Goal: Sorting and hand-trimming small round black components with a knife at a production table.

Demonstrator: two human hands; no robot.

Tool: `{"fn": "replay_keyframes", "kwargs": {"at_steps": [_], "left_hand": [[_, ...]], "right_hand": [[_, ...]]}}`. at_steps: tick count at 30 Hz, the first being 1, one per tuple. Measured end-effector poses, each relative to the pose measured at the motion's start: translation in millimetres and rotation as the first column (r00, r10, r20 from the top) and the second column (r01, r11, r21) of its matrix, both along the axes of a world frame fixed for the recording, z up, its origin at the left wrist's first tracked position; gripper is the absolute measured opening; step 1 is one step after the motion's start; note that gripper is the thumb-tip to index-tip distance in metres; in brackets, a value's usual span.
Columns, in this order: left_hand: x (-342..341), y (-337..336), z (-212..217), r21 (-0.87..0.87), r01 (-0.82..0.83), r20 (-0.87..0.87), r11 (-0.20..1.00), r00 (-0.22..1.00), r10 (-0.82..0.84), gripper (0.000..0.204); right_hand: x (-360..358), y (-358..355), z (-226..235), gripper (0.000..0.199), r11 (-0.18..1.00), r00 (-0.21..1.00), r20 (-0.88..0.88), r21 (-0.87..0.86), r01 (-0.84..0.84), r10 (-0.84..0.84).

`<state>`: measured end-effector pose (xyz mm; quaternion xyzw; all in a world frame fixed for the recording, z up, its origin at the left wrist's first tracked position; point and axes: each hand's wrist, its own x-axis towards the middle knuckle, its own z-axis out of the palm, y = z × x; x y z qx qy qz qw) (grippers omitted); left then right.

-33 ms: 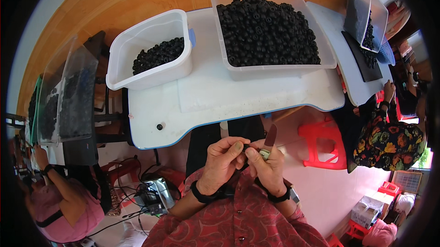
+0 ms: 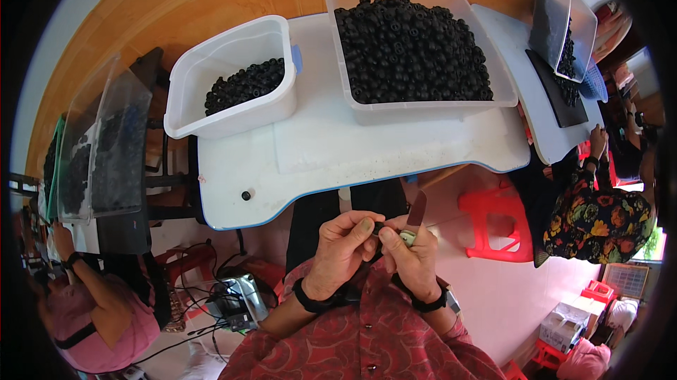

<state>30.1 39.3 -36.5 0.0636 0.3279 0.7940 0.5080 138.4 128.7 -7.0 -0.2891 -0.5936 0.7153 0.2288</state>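
Both my hands meet above my lap, just off the near edge of the table. My left hand [image 2: 343,247] is closed, pinching a small black ring-like piece [image 2: 378,228] that the fingertips partly cover. My right hand [image 2: 414,259] is wrapped round a small knife with a pale green handle [image 2: 407,237]; its dark reddish blade [image 2: 417,209] points up and away from me. The right thumb presses close to the black piece. One more black piece [image 2: 246,195] lies alone at the table's front left.
On the white table [image 2: 317,151] stand a smaller white tub [image 2: 233,120], partly filled with black pieces, and a large clear bin [image 2: 423,106] heaped with them. A red stool [image 2: 497,225] stands at right. Co-workers sit on both sides; cables and a metal box [image 2: 243,302] lie lower left.
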Motion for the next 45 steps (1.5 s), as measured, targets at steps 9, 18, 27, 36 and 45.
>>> {"fn": "replay_keyframes", "kwargs": {"at_steps": [9, 18, 27, 36, 45], "left_hand": [[-4.9, -5.5, 7.2, 0.073, 0.023, 0.141, 0.997, 0.989, -0.033, 0.021], [-8.6, -17.4, 10.8, 0.242, -0.090, 0.028, 0.966, 0.996, 0.085, 0.025], [-20.2, -36.0, 21.8, 0.360, -0.171, -0.003, 0.917, 0.983, 0.185, 0.019], [-20.2, -44.3, 18.9, 0.323, -0.186, -0.273, 0.928, 0.920, 0.280, 0.019], [-20.4, -43.7, 12.8, 0.379, -0.147, -0.230, 0.914, 0.941, 0.247, 0.020]], "right_hand": [[-2.9, -2.5, 7.9, 0.012, 0.989, 0.999, -0.023, -0.142, -0.032, 0.029], [-17.3, -16.7, 20.3, 0.010, 0.996, 0.993, -0.114, -0.088, 0.021, -0.031], [-29.2, -34.6, 33.3, 0.007, 0.999, 0.992, -0.119, -0.022, -0.046, 0.043], [-30.3, -42.6, 37.4, 0.011, 0.989, 0.983, -0.162, -0.104, -0.105, 0.088], [-25.5, -42.3, 37.3, 0.010, 0.983, 0.988, -0.124, -0.148, -0.108, 0.090]]}}
